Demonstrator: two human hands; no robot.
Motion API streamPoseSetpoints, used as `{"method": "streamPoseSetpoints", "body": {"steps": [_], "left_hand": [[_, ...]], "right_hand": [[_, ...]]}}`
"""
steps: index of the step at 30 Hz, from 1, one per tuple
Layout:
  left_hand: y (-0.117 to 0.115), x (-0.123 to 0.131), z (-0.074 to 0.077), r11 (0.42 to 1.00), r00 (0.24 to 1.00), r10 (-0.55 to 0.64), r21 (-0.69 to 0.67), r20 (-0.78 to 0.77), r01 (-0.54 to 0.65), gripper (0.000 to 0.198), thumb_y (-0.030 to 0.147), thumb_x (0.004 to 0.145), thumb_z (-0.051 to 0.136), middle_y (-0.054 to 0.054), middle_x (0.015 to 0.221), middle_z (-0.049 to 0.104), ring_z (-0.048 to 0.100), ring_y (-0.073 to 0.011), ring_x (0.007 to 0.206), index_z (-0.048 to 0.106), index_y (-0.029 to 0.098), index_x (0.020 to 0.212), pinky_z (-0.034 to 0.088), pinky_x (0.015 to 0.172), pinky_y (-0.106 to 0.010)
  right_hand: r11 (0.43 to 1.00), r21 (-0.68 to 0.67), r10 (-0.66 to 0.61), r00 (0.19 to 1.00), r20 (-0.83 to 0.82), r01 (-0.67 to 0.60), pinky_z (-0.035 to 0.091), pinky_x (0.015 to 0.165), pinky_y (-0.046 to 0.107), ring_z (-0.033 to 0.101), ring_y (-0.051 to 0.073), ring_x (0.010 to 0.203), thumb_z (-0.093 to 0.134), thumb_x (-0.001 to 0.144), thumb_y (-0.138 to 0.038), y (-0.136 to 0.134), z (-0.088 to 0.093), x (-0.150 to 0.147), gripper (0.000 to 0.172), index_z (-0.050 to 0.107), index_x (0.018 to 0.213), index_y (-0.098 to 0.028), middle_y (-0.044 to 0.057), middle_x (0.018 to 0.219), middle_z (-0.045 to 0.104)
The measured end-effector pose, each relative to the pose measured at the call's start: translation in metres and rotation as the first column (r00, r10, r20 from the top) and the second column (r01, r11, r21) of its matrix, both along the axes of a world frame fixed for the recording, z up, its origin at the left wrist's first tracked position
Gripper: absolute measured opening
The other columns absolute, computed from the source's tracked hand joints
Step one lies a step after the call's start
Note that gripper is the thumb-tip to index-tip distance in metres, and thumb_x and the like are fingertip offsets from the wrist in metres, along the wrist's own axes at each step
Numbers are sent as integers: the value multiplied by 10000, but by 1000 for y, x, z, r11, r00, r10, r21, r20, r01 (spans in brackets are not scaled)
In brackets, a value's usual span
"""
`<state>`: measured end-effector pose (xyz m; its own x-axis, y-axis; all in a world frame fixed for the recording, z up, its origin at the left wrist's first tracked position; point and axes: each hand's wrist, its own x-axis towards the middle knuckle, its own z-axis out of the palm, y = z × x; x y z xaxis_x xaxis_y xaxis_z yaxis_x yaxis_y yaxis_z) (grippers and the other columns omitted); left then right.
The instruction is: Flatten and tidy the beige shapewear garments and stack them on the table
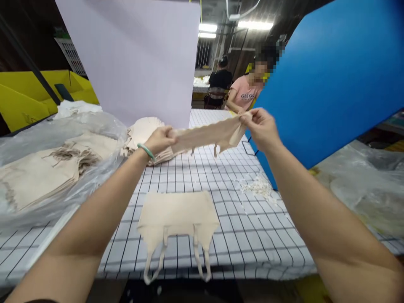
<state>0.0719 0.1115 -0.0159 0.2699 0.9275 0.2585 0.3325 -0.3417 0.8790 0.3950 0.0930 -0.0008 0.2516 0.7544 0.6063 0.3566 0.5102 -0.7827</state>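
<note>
A beige cloth piece [206, 135] with dangling straps is stretched in the air between both my hands above the table. My left hand [160, 139], with a green bangle on the wrist, is closed on its left end. My right hand [260, 126] pinches its right end, a little higher. Below them another beige piece with two straps [178, 214] lies flat on the checked tablecloth [246, 227], its straps hanging over the near edge.
A fanned stack of beige pieces [142, 131] lies behind my left hand. More pieces lie on clear plastic [47, 172] at the left. A blue board [331, 84] stands at the right, a white board [139, 59] behind. Thread scraps [257, 186] lie beside the blue board. Two people are at the back.
</note>
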Motion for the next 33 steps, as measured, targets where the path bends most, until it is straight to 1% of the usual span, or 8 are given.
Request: {"method": "streamPoseSetpoints", "body": {"steps": [3,7,12,17,20,22,26,33], "left_hand": [[-41,-18,12,997,976,-61,57,207,50,170,44,777,663,23,788,562,554,-96,771,529,148,786,473,780,-272],[-109,-49,13,1000,932,4,-12,363,0,162,199,790,723,16,850,607,586,-109,765,576,176,853,485,712,-263],[-170,-84,-40,962,927,151,-265,342,-59,351,409,674,819,-22,846,674,623,-155,740,640,192,884,516,659,-286],[-166,-95,-120,862,929,283,-489,239,-137,410,417,581,819,4,729,649,582,-127,648,608,173,835,472,596,-252],[-154,-94,-150,830,933,333,-511,135,-223,351,354,579,783,16,682,628,583,-128,631,600,171,816,469,608,-254],[-150,-94,-159,830,937,331,-506,111,-233,327,323,599,750,7,695,646,603,-136,639,612,166,850,481,629,-263],[-146,-95,-163,840,943,329,-468,37,-275,261,282,640,690,10,657,647,593,-137,593,622,163,862,460,591,-256],[-141,-91,-159,846,925,353,-374,-141,-380,222,194,661,668,31,653,632,573,-139,619,641,181,881,442,615,-258]], "right_hand": [[996,94,19,990,-143,-6,430,644,262,499,101,673,791,728,-329,-37,-1,-12,270,553,820,-240,-34,754,553],[994,-33,90,967,-237,-101,422,576,252,520,109,684,789,745,-360,-103,-13,-34,270,611,912,-242,-8,826,573],[930,-315,76,937,-341,-190,407,508,238,510,116,638,808,709,-367,-173,-64,-63,357,671,1024,-270,-15,782,554],[813,-539,13,933,-360,-219,459,566,253,549,124,671,803,652,-457,-173,-144,-84,514,630,1082,-236,-26,810,571],[719,-674,9,972,-236,-170,498,627,307,591,162,712,738,673,-522,-164,-177,-91,599,583,1157,-205,11,865,629],[695,-718,19,999,-45,-45,507,672,339,607,183,738,703,696,-528,-163,-187,-95,635,569,1224,-202,32,910,649],[735,-647,-6,957,292,202,493,763,361,592,170,703,611,757,-398,-169,-188,-103,543,591,1271,-224,31,920,658],[738,-618,-93,948,305,271,500,774,368,588,178,689,580,773,-379,-161,-185,-102,619,546,1356,-175,55,942,674]]}}
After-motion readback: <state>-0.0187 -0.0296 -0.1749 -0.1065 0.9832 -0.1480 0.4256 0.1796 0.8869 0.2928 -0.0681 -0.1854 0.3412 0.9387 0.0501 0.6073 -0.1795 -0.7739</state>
